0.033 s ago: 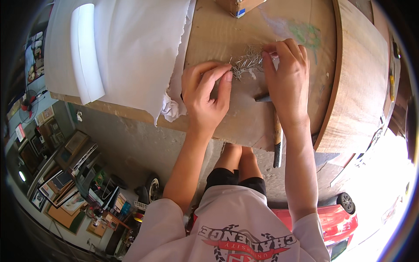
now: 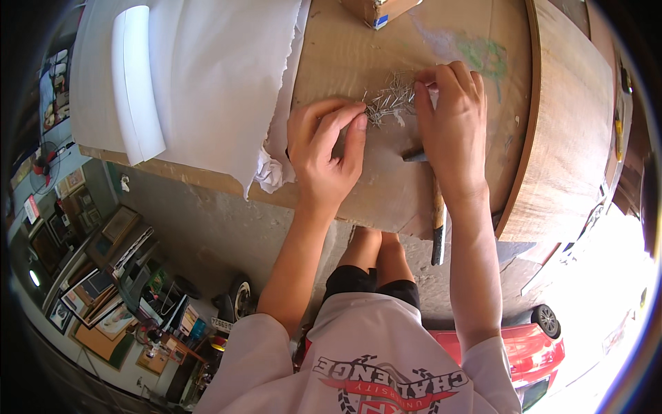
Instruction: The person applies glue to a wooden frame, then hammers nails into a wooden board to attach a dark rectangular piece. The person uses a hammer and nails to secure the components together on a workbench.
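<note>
A loose heap of thin silvery nails (image 2: 392,102) lies on the brown tabletop (image 2: 386,172). At the heap's left edge is my left hand (image 2: 325,138), its thumb and forefinger closed together at the tips. A thin nail (image 2: 365,96) stands up at those fingertips. Against the heap's right side, my right hand (image 2: 452,114) has its fingers bent in toward the thumb; whatever they pinch is too small to make out. Partly under my right wrist lies a hammer (image 2: 438,217), its dark head toward the nails and its handle jutting past the table's near edge.
White paper (image 2: 214,76) with a torn, crumpled edge covers the table's left, a white roll (image 2: 138,86) on it. A cardboard box (image 2: 378,10) stands at the far edge. To the right is a curved wooden panel (image 2: 569,131). Behind me is a red car (image 2: 514,352).
</note>
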`<action>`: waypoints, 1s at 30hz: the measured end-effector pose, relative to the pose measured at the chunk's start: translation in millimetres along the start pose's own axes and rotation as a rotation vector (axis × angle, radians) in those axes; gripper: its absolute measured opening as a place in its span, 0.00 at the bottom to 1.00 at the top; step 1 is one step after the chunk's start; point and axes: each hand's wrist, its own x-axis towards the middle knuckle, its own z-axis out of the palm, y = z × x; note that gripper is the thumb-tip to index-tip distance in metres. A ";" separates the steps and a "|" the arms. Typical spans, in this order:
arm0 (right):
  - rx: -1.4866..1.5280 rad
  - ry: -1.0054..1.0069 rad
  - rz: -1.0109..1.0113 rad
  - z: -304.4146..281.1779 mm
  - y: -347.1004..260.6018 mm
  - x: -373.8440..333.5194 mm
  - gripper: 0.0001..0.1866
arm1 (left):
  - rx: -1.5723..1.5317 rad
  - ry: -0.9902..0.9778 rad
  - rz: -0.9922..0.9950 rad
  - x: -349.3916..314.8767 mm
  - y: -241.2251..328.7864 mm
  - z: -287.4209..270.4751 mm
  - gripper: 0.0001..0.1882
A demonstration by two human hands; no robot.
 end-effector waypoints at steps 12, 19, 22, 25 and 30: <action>0.198 -0.006 0.038 -21.8 0.0 -5.4 0.04 | -0.143 -0.031 0.008 22.2 32.7 -2.8 0.12; 0.279 -0.179 -0.049 -75.2 -17.7 -55.9 0.08 | -0.259 -0.337 -0.051 17.2 80.0 -19.8 0.15; 0.209 -0.253 -0.067 -84.5 -11.3 -84.4 0.11 | -0.258 -0.398 -0.090 -2.0 91.7 -26.1 0.14; 0.309 -0.130 0.123 -77.9 -10.4 -111.6 0.15 | -0.231 -0.381 -0.270 -23.9 99.8 -30.3 0.10; 0.014 -0.263 0.429 -74.0 -8.3 -166.4 0.27 | -0.312 -0.225 -0.500 -41.9 96.7 -44.3 0.06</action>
